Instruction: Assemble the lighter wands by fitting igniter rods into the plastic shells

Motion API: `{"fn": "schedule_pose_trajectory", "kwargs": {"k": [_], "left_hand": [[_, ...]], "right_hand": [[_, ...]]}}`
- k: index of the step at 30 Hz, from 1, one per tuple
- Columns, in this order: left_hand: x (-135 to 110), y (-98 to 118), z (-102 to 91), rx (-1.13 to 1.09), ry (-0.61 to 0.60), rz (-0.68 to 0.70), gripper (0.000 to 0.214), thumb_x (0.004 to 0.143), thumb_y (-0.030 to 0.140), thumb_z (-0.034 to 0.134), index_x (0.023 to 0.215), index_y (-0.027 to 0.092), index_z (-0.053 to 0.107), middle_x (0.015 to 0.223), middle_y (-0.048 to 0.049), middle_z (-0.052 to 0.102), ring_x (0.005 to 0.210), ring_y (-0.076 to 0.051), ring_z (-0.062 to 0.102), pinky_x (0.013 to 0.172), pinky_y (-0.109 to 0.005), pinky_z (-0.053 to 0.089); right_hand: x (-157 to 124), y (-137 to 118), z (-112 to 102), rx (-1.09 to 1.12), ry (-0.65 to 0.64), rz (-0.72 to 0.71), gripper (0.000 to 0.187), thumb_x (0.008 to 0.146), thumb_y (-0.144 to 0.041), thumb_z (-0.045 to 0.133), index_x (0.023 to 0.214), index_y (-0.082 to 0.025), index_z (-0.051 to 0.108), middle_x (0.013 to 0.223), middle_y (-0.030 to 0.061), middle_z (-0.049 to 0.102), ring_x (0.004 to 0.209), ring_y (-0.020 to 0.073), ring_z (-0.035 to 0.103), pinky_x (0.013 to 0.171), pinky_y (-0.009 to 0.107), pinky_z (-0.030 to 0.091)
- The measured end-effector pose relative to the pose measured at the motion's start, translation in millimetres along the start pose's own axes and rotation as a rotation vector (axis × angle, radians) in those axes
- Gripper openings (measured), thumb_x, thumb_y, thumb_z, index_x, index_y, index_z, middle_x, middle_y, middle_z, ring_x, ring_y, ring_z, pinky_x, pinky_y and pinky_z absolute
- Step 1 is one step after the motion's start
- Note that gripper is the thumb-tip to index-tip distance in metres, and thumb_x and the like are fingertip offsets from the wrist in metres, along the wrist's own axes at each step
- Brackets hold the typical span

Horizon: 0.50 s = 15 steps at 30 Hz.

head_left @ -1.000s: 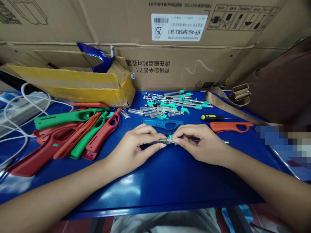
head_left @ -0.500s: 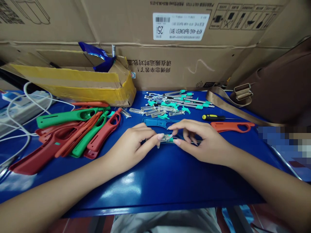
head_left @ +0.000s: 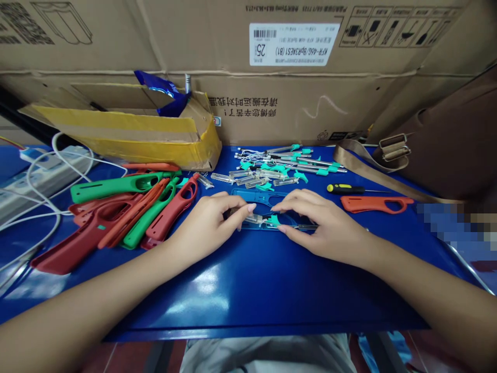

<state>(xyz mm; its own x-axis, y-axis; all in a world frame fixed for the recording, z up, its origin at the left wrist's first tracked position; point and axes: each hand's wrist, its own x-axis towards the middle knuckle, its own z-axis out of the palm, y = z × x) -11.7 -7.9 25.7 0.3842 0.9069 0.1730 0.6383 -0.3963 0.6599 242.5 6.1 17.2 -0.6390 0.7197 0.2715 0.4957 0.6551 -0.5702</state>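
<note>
My left hand [head_left: 212, 223] pinches a small clear plastic lighter tank [head_left: 254, 218] between thumb and fingers. Joined or close to its right end is a teal trigger piece [head_left: 273, 221], with the thumb and index finger of my right hand [head_left: 326, 223] closed about it. A thin metal rod [head_left: 306, 227] runs from there under the right hand. These parts lie over a blue plastic lighter shell half, mostly hidden by the hands. Just behind is another blue shell half [head_left: 256, 196], lying flat. My right hand's other fingers are curled and partly hidden.
Red, green and orange lighter shells [head_left: 116, 217] are piled at left. Behind my hands lie several clear tanks [head_left: 256, 182] and metal rods with teal pieces [head_left: 303, 163]. A screwdriver [head_left: 341, 189] and an orange shell [head_left: 365, 204] sit at right. A taped carton [head_left: 155, 134] stands behind.
The view has shifted slightly. My right fingers have come in around the teal piece, and more of the tank and rod shows between my hands.
</note>
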Motion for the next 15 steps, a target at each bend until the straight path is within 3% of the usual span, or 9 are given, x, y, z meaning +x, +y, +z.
{"fn": "schedule_pose_trajectory", "kwargs": {"k": [3,11,15], "left_hand": [[0.5,-3.5,1.4,0.03,-0.027,-0.015,0.043,0.102,0.039,0.054,0.065,0.018,0.062,0.066,0.0028,0.062,0.069,-0.014,0.057,0.069,-0.026,0.038],[0.6,-5.1,4.3,0.081,-0.051,0.002,0.04,0.103,0.036,0.052,0.069,0.017,0.061,0.067,0.0016,0.06,0.068,-0.015,0.055,0.067,-0.028,0.037],[0.9,-7.7,7.4,0.045,-0.03,0.058,0.033,0.103,0.03,0.054,0.076,0.016,0.067,0.076,0.0002,0.062,0.074,-0.014,0.058,0.072,-0.026,0.042]], "right_hand": [[0.5,1.2,-1.4,-0.082,-0.045,-0.042,0.029,0.097,-0.028,0.061,0.124,-0.022,0.066,0.117,0.0078,0.064,0.112,0.0217,0.057,0.099,0.038,0.048],[-1.9,-0.9,-2.0,-0.267,-0.196,-0.096,0.042,0.097,-0.034,0.06,0.139,-0.033,0.059,0.144,0.0054,0.056,0.13,0.0284,0.046,0.108,0.053,0.042],[-4.6,-1.1,-1.5,-0.285,-0.23,-0.116,0.048,0.099,-0.036,0.057,0.146,-0.034,0.053,0.151,0.0049,0.051,0.136,0.0285,0.043,0.112,0.054,0.04]]}}
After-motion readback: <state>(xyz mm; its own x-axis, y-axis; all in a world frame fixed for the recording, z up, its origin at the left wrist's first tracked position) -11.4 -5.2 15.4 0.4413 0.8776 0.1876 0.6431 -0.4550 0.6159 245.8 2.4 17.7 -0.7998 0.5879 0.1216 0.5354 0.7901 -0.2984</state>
